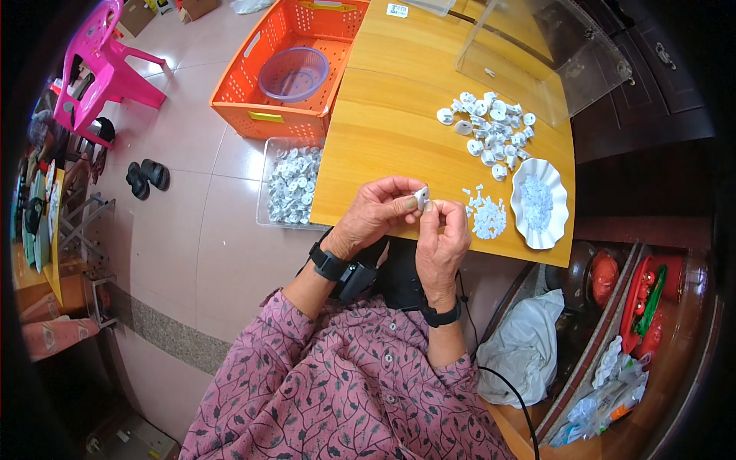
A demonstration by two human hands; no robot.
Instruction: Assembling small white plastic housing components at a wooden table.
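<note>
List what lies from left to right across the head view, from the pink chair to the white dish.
Pink chair → black sandals → clear tub of white parts → left hand → right hand → small heap of tiny white pieces → white scalloped dish.

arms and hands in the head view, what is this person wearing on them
Both hands, left hand and right hand, are bare, with no gloves. Each wrist carries a black band: the left band has a chunky black device attached, the right band is slimmer. Pushed-up sleeves are mauve pink with a dark leaf-and-vine print.
</note>
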